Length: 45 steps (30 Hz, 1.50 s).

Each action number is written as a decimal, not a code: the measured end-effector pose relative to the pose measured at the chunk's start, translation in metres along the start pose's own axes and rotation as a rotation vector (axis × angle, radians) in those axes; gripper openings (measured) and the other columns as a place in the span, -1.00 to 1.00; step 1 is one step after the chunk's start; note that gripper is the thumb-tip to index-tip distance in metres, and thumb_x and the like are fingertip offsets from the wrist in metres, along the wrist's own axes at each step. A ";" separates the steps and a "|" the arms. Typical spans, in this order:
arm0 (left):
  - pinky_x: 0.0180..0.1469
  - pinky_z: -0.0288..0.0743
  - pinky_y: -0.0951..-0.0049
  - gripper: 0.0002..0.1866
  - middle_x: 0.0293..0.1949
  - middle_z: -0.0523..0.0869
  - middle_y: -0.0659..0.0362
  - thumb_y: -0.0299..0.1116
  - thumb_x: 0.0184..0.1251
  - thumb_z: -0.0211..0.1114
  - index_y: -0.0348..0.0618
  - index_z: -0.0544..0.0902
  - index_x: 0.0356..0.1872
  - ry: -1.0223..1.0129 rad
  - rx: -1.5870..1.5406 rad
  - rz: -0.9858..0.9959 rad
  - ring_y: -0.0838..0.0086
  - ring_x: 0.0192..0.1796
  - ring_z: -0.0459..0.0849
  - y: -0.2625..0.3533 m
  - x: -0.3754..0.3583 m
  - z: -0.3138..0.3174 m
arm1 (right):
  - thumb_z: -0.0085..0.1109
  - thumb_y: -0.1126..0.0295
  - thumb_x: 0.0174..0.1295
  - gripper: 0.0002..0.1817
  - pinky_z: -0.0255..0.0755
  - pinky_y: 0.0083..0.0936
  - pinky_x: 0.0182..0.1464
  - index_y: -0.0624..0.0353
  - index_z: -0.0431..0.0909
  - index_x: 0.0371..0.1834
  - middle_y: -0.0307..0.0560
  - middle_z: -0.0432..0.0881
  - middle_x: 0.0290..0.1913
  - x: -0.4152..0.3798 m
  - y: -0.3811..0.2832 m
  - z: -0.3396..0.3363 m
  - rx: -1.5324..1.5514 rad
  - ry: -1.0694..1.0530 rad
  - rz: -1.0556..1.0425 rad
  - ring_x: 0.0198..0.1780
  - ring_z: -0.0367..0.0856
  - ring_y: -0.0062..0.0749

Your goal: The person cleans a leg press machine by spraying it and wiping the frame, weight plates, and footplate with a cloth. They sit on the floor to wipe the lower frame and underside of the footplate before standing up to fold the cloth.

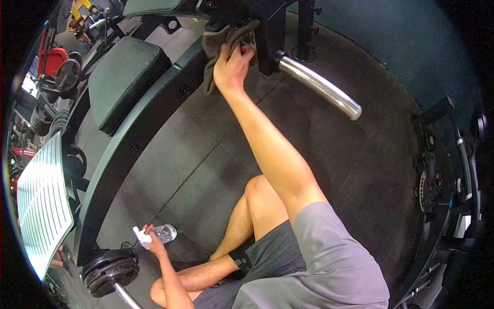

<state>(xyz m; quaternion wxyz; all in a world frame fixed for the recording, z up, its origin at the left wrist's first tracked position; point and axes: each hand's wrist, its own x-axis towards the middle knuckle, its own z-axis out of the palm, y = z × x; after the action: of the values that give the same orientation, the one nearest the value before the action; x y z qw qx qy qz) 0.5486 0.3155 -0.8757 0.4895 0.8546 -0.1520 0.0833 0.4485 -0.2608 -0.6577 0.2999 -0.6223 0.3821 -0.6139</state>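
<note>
My right hand point(231, 69) reaches up to the black frame of a gym machine, its fingers bent and pressed into a dark grey-brown cloth point(212, 44). Part of the cloth hangs down beside the wrist, and its upper end lies against the frame under the padded part. Low on the left, my left hand point(155, 244) is closed around the neck of a clear spray bottle point(166, 233) with a white trigger head. The bottle is tilted on its side, close to the floor.
A curved black beam point(128, 136) with a padded seat point(128, 77) runs along the left. A chrome bar point(321, 87) sticks out right of the cloth. Lower left is a weighted bar end point(110, 273), near a slatted light panel point(46, 206). More gym equipment point(435, 180) stands at right.
</note>
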 end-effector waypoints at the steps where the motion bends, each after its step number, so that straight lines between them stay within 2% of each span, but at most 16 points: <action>1: 0.16 0.47 0.31 -0.44 0.04 0.61 -0.02 -0.45 0.33 0.02 -0.41 0.23 0.36 -0.010 0.007 0.020 0.28 0.02 0.66 -0.002 0.001 0.001 | -0.04 0.14 0.43 -0.46 0.26 -0.01 0.26 0.36 0.33 0.29 0.58 0.34 0.18 0.011 0.001 -0.002 -0.003 -0.025 0.123 0.22 0.38 0.40; 3: 0.18 0.45 0.30 -0.44 0.04 0.62 -0.02 -0.44 0.34 0.02 -0.41 0.23 0.36 0.003 -0.001 -0.016 0.28 0.02 0.66 0.002 -0.002 0.003 | -0.09 0.09 0.44 -0.40 0.29 0.02 0.25 0.28 0.24 0.39 0.58 0.35 0.19 0.030 0.002 -0.005 -0.003 -0.073 0.365 0.21 0.41 0.42; 4: 0.19 0.45 0.30 -0.44 0.03 0.62 -0.02 -0.43 0.34 0.01 -0.41 0.23 0.36 0.013 -0.005 -0.031 0.28 0.03 0.66 0.009 -0.002 0.003 | -0.21 0.01 0.46 -0.34 0.32 0.04 0.25 0.16 0.08 0.50 0.61 0.31 0.26 0.036 0.002 -0.005 -0.078 -0.114 0.370 0.22 0.44 0.41; 10: 0.22 0.41 0.31 -0.45 0.01 0.63 0.00 -0.38 0.37 0.02 -0.40 0.25 0.34 -0.026 0.071 -0.041 0.29 0.07 0.63 0.013 0.000 -0.001 | -0.36 -0.10 0.45 -0.29 0.25 0.02 0.34 0.01 -0.07 0.57 0.45 0.41 0.28 0.049 -0.021 -0.032 -0.183 -0.445 0.495 0.32 0.38 0.33; 13: 0.23 0.40 0.31 -0.44 0.03 0.62 0.00 -0.37 0.38 0.01 -0.38 0.23 0.37 -0.044 0.136 0.006 0.30 0.08 0.62 0.009 0.002 -0.002 | -0.35 -0.05 0.46 -0.34 0.27 0.06 0.30 0.09 0.07 0.51 0.39 0.44 0.28 0.058 -0.015 -0.026 -0.183 -0.388 0.516 0.26 0.46 0.28; 17: 0.23 0.40 0.30 -0.42 0.08 0.58 0.00 -0.41 0.36 0.01 -0.37 0.20 0.39 -0.017 0.030 -0.050 0.30 0.07 0.62 0.016 -0.003 0.001 | -0.33 0.00 0.45 -0.33 0.25 0.05 0.33 0.21 0.05 0.49 0.46 0.42 0.27 0.068 0.001 0.004 0.107 -0.203 0.563 0.28 0.40 0.37; 23: 0.20 0.43 0.28 -0.39 0.11 0.55 -0.01 -0.50 0.32 0.01 -0.36 0.17 0.41 0.017 -0.050 -0.057 0.28 0.05 0.64 0.012 -0.001 0.008 | -0.35 0.05 0.50 -0.35 0.25 0.05 0.32 0.26 0.00 0.51 0.46 0.32 0.35 0.041 -0.015 0.011 0.138 -0.069 0.332 0.33 0.34 0.34; 29: 0.19 0.43 0.29 -0.44 0.05 0.59 -0.04 -0.46 0.34 0.04 -0.38 0.22 0.36 0.045 -0.050 -0.041 0.29 0.02 0.65 0.039 -0.007 0.008 | -0.33 0.03 0.51 -0.37 0.22 0.01 0.33 0.30 0.13 0.45 0.46 0.32 0.34 0.052 -0.008 0.007 0.266 -0.031 0.432 0.31 0.34 0.36; 31: 0.17 0.45 0.31 -0.56 -0.03 0.62 0.01 -0.41 0.41 0.06 -0.37 0.33 0.25 0.018 -0.009 0.025 0.31 -0.01 0.65 0.014 -0.001 0.004 | -0.21 0.15 0.51 -0.41 0.25 -0.02 0.31 0.36 0.13 0.44 0.47 0.38 0.29 0.016 -0.006 0.022 0.290 0.108 0.197 0.28 0.36 0.36; 34: 0.13 0.48 0.36 -0.54 -0.04 0.61 0.04 -0.44 0.39 0.05 -0.38 0.32 0.27 0.028 -0.041 0.033 0.33 -0.02 0.66 0.029 -0.003 0.009 | -0.01 0.33 0.41 -0.49 0.35 0.01 0.17 0.47 0.27 0.31 0.51 0.52 0.06 -0.069 0.011 0.013 0.268 -0.099 0.051 0.13 0.44 0.46; 36: 0.15 0.47 0.35 -0.54 -0.05 0.62 0.03 -0.45 0.38 0.06 -0.39 0.32 0.28 0.067 -0.045 -0.004 0.32 -0.01 0.66 0.030 -0.004 0.012 | -0.01 0.20 0.45 -0.49 0.33 -0.12 0.25 0.42 0.35 0.27 0.45 0.50 0.17 -0.107 0.011 -0.019 0.479 -0.324 0.349 0.25 0.44 0.33; 37: 0.16 0.46 0.34 -0.53 -0.05 0.62 0.03 -0.46 0.37 0.06 -0.39 0.33 0.28 0.095 -0.043 -0.027 0.32 -0.01 0.66 0.028 -0.005 0.008 | -0.05 0.14 0.49 -0.49 0.31 -0.24 0.30 0.36 0.38 0.29 0.34 0.51 0.23 -0.125 0.026 -0.021 0.362 -0.255 0.418 0.30 0.47 0.12; 39: 0.19 0.43 0.31 -0.54 -0.08 0.66 0.01 -0.46 0.38 0.05 -0.39 0.34 0.28 0.082 0.018 0.017 0.28 0.00 0.65 0.012 -0.003 0.002 | -0.15 0.17 0.55 -0.52 0.32 -0.39 0.28 0.31 0.39 0.31 0.08 0.59 0.18 -0.121 0.007 -0.072 0.589 -0.198 0.581 0.20 0.53 -0.27; 42: 0.20 0.42 0.30 -0.59 -0.08 0.67 0.01 -0.44 0.40 0.02 -0.37 0.37 0.24 0.059 0.002 -0.023 0.28 0.03 0.64 0.002 -0.006 0.003 | -0.13 0.18 0.54 -0.53 0.24 -0.39 0.31 0.33 0.36 0.30 0.01 0.52 0.22 -0.077 0.002 -0.109 0.654 0.157 0.267 0.21 0.43 -0.31; 43: 0.20 0.43 0.30 -0.59 -0.07 0.67 0.01 -0.44 0.41 0.02 -0.36 0.38 0.23 0.066 0.009 -0.017 0.28 0.03 0.64 0.010 -0.007 0.003 | -0.12 0.19 0.54 -0.53 0.27 -0.38 0.27 0.37 0.36 0.28 0.05 0.52 0.20 -0.051 -0.003 -0.115 0.658 0.278 0.310 0.19 0.45 -0.30; 45: 0.19 0.43 0.30 -0.61 -0.06 0.66 0.00 -0.44 0.41 0.02 -0.36 0.38 0.22 0.074 0.023 -0.002 0.29 0.02 0.64 0.019 -0.009 0.005 | -0.09 0.19 0.52 -0.53 0.30 -0.36 0.21 0.40 0.37 0.24 0.12 0.52 0.19 0.019 -0.026 -0.133 0.629 0.237 -0.021 0.14 0.47 -0.27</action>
<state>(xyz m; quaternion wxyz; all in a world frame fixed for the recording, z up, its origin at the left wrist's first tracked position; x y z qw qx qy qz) 0.5332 0.3035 -0.8655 0.4852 0.8566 -0.1319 0.1159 0.3185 -0.2501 -0.6175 0.4243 -0.4273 0.1997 -0.7730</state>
